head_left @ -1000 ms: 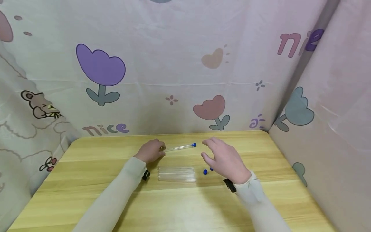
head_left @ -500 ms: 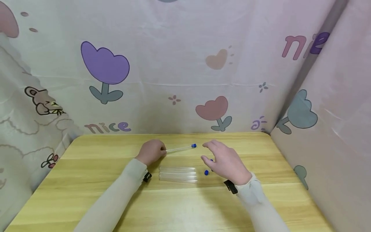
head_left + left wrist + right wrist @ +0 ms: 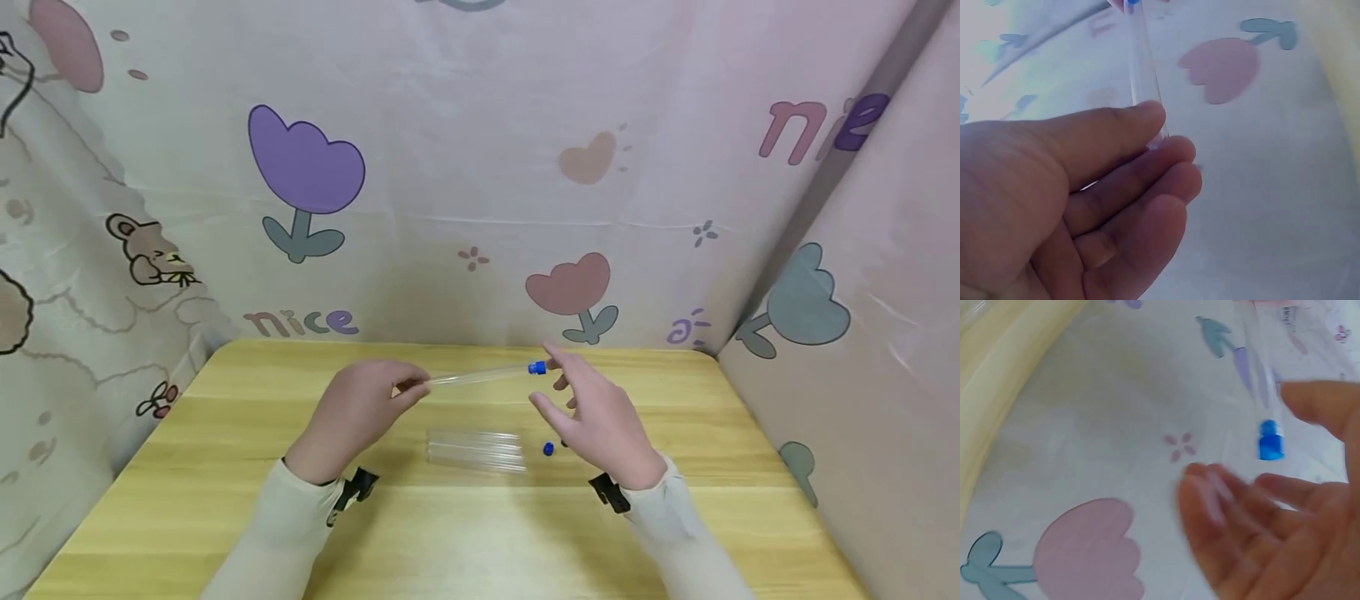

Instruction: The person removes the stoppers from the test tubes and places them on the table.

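Note:
Between thumb and fingertips, my left hand point(image 3: 360, 412) pinches the bare end of a clear test tube point(image 3: 480, 377). A blue cap point(image 3: 537, 367) sits on the tube's other end, which points right and is raised off the table. My right hand point(image 3: 603, 417) hovers beside that cap, fingers spread and holding nothing. In the right wrist view the blue cap point(image 3: 1270, 441) lies in the gap between thumb and fingers, apparently apart from them. The left wrist view shows my left thumb point(image 3: 1147, 115) pressing the tube point(image 3: 1143, 62) from above.
Several clear tubes point(image 3: 476, 450) lie side by side on the wooden table point(image 3: 480, 533). A loose blue cap point(image 3: 548, 448) rests to their right; another dark bit by the right hand is mostly hidden. Patterned curtains point(image 3: 450, 167) stand at the back and sides.
My left hand has lifted the capped tube off the table and brought it right, toward my right hand. The right hand stays nearly in place, still spread. The head view has shifted slightly.

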`<state>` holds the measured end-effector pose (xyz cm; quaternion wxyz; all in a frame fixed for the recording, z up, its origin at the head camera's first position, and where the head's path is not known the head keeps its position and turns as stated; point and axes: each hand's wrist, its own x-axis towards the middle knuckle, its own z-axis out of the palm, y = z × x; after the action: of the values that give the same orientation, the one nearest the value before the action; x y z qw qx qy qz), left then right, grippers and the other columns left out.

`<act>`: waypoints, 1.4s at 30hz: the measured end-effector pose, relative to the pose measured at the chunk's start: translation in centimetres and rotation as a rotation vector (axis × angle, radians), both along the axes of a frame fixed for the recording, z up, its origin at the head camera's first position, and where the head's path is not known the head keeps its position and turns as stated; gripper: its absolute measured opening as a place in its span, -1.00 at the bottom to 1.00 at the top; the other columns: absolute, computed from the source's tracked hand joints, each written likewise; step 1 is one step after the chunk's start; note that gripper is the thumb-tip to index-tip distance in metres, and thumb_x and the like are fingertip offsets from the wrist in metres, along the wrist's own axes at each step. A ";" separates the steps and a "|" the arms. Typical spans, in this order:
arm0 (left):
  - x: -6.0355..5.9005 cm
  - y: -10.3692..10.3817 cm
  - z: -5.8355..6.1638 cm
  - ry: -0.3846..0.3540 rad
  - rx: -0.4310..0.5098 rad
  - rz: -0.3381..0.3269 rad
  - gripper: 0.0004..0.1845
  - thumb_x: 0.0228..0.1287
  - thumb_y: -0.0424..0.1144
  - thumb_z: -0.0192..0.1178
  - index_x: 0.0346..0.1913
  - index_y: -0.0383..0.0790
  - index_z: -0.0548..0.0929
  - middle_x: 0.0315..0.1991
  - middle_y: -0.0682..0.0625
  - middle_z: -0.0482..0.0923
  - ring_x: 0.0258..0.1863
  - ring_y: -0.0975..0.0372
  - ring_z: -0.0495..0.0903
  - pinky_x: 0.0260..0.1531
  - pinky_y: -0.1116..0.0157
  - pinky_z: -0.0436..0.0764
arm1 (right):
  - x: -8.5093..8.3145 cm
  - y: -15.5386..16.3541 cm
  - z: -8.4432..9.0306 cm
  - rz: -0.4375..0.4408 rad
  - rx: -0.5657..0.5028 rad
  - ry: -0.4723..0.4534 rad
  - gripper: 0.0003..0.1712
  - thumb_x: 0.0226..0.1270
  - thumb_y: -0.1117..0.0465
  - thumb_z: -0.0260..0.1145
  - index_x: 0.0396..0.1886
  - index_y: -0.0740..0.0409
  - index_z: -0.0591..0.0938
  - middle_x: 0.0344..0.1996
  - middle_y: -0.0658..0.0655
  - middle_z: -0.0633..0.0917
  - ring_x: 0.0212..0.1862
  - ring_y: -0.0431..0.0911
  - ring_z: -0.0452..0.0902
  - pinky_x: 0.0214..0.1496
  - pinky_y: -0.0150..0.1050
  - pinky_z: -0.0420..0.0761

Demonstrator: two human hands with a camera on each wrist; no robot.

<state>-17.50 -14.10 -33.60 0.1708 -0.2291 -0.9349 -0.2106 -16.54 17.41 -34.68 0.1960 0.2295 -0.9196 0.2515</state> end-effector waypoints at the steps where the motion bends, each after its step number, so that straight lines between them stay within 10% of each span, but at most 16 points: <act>1: 0.4 0.0 0.4 0.021 0.001 -0.004 -0.87 0.33 -0.13 0.44 -0.13 -0.02 0.85 -0.23 0.16 0.79 -0.36 0.32 0.69 -0.33 0.24 0.67 | 0.2 0.1 0.2 0.020 -0.026 0.046 -0.26 0.42 0.00 0.43 0.51 0.06 0.43 0.10 0.03 0.69 -0.17 -0.17 0.67 -0.30 -0.27 0.68; 7: 2.0 -0.2 1.7 0.106 0.010 -0.039 -0.87 0.30 -0.14 0.46 -0.13 -0.01 0.84 -0.26 0.20 0.79 -0.43 0.40 0.66 -0.43 0.36 0.60 | 0.6 0.4 1.0 0.156 -0.103 0.262 -0.50 0.31 0.30 0.45 0.26 0.15 0.64 -0.21 -0.04 0.70 -0.32 -0.24 0.58 -0.36 -0.40 0.63; 22: 2.6 -1.1 2.1 0.337 0.052 -0.168 -0.78 0.21 -0.18 0.51 -0.10 -0.08 0.81 -0.28 0.18 0.75 -0.47 0.43 0.59 -0.51 0.42 0.57 | 0.8 0.2 1.5 0.304 -0.158 0.360 -0.62 0.23 0.43 0.49 0.07 0.23 0.71 -0.24 0.01 0.76 -0.30 -0.21 0.64 -0.29 -0.45 0.65; 29: 2.3 -1.1 2.2 0.448 0.046 -0.180 -0.76 0.16 -0.23 0.53 -0.10 -0.12 0.81 -0.24 0.09 0.81 -0.41 0.33 0.74 -0.47 0.34 0.67 | 0.6 0.2 1.5 0.376 -0.154 0.333 -0.65 0.61 0.01 0.21 -0.04 0.19 0.71 -0.21 0.02 0.75 -0.31 -0.23 0.62 -0.27 -0.38 0.70; 42: 2.1 -0.5 2.0 0.475 0.043 -0.206 -0.77 0.15 -0.27 0.52 -0.12 -0.18 0.80 -0.23 0.04 0.81 -0.34 0.24 0.79 -0.38 0.26 0.74 | 0.4 0.3 1.3 0.361 -0.128 0.406 -0.57 0.62 -0.03 0.17 -0.07 0.24 0.75 -0.19 0.08 0.78 -0.29 -0.18 0.69 -0.06 -0.41 0.68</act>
<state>-15.43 -14.58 -31.57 0.3683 -0.3622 -0.8356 -0.1870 -16.15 17.71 -33.36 0.3422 0.4224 -0.7881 0.2887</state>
